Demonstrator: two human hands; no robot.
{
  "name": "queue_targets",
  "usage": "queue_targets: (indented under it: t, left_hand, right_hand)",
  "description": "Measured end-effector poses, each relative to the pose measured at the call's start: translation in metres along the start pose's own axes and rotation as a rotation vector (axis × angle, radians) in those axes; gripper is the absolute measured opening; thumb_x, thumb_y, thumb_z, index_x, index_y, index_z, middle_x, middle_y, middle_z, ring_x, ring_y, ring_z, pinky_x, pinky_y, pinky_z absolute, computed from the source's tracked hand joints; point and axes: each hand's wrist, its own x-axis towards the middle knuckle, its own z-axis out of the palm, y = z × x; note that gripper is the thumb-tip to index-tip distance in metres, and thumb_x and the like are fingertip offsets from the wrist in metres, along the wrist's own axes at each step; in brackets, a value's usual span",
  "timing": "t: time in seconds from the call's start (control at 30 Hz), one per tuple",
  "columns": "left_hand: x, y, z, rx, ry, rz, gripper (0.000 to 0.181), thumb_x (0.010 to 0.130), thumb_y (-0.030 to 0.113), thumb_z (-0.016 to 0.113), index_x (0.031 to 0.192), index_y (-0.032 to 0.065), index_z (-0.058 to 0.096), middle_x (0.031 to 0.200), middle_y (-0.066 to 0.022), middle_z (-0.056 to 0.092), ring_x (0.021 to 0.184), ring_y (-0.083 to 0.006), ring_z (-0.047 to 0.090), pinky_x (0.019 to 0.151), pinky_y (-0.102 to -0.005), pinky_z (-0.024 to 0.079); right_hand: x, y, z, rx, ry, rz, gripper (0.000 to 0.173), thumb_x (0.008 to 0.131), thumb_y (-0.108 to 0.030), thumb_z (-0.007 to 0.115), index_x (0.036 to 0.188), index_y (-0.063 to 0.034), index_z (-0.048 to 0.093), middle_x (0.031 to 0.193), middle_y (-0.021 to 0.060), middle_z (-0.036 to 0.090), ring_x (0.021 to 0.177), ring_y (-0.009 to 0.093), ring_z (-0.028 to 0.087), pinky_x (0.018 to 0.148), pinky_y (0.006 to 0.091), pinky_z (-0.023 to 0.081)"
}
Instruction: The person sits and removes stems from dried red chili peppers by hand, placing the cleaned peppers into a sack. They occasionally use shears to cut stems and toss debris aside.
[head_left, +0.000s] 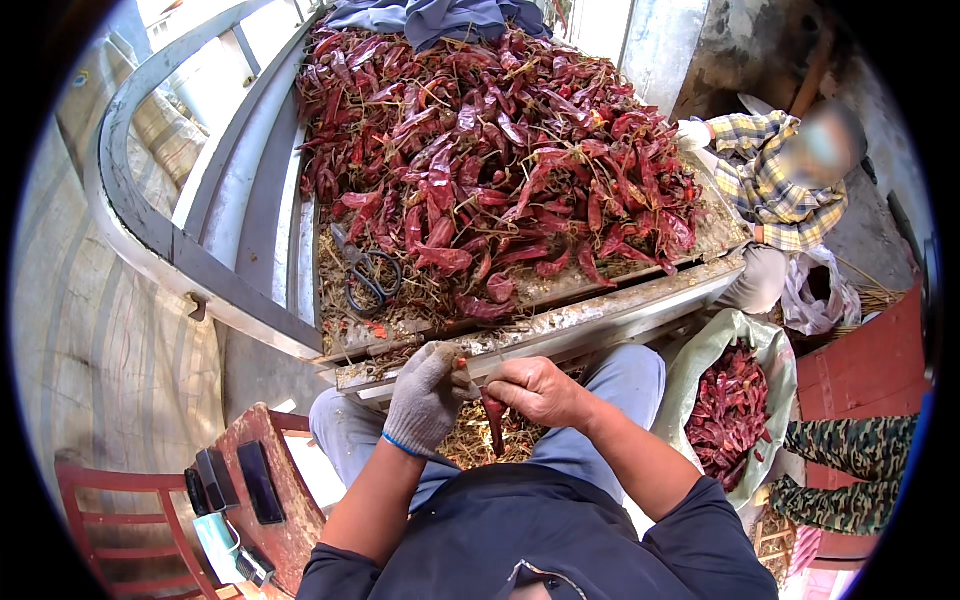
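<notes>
Above my lap, my right hand (541, 391) is bare and pinches a dried red chili pepper (495, 421) near its upper end, so the pod hangs down. My left hand (429, 401) wears a grey knit glove with a blue cuff edge. Its curled fingers come up close beside the pepper's top; a small orange-red bit shows at the fingertips, too small to name. Whether the glove grips the stem is hidden. In front, a large heap of dried red chili peppers (480, 157) covers a metal-edged truck bed (630, 304). Black-handled scissors (371, 281) lie at its near left corner.
An open woven sack (679, 405) of peppers stands right of my knee. Beyond it a co-worker in a plaid shirt (806, 225) sits by the heap. Someone's camouflage trousers (855, 450) show at right. On the left, a red wooden chair (259, 439) holds a phone (261, 481); metal side rails (142, 217) rise behind.
</notes>
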Motion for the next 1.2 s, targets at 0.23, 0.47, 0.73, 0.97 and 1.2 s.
queue_targets:
  t: [0.23,0.47,0.73,0.97,1.2]
  left_hand:
    - [-0.012,0.007,-0.011,0.910,0.032,-0.061,0.024,0.094,0.018,0.074,0.102,-0.0040,0.071,0.083,-0.0063,0.071,0.075,-0.0130,0.066,0.070,-0.0310,0.054]
    - [0.010,0.005,-0.009,1.561,0.020,0.733,0.023,0.088,0.011,0.076,0.111,0.0076,0.075,0.092,-0.0130,0.075,0.083,-0.0292,0.073,0.073,-0.0405,0.056]
    - [0.056,0.043,0.053,2.228,-0.059,1.050,0.023,0.082,0.014,0.074,0.105,0.0170,0.077,0.080,-0.0086,0.065,0.078,-0.0315,0.065,0.069,-0.0473,0.049]
    - [0.072,0.045,0.043,2.263,-0.068,1.145,0.008,0.083,0.017,0.072,0.091,0.0157,0.074,0.078,-0.0059,0.063,0.079,-0.0304,0.065,0.067,-0.0474,0.047]
    - [0.045,0.045,0.043,2.033,-0.156,1.324,0.009,0.084,0.009,0.077,0.089,0.0132,0.071,0.065,-0.0055,0.058,0.060,-0.0303,0.060,0.054,-0.0448,0.043]
  right_hand:
    - [-0.031,0.020,-0.018,0.762,0.169,0.198,0.028,0.110,-0.031,0.061,0.111,-0.0040,0.069,0.085,0.0019,0.065,0.061,0.007,0.052,0.051,0.0235,0.040]
    - [-0.081,0.010,-0.056,0.809,0.486,0.112,0.022,0.110,-0.029,0.059,0.115,-0.0078,0.063,0.095,0.0050,0.068,0.066,0.009,0.061,0.047,0.0203,0.040]
    - [-0.275,0.034,-0.163,0.087,1.273,0.374,0.024,0.106,-0.030,0.064,0.114,-0.0077,0.070,0.098,0.0062,0.071,0.083,0.015,0.068,0.061,0.0269,0.053]
    - [-0.246,0.031,-0.127,-0.607,1.044,0.580,0.043,0.104,-0.031,0.064,0.129,0.0040,0.067,0.112,0.0175,0.074,0.100,0.026,0.071,0.089,0.0389,0.057]
    - [-0.082,0.034,-0.049,0.342,0.534,0.467,0.038,0.107,-0.029,0.061,0.126,0.0036,0.067,0.108,0.0135,0.074,0.090,0.019,0.074,0.080,0.0324,0.059]
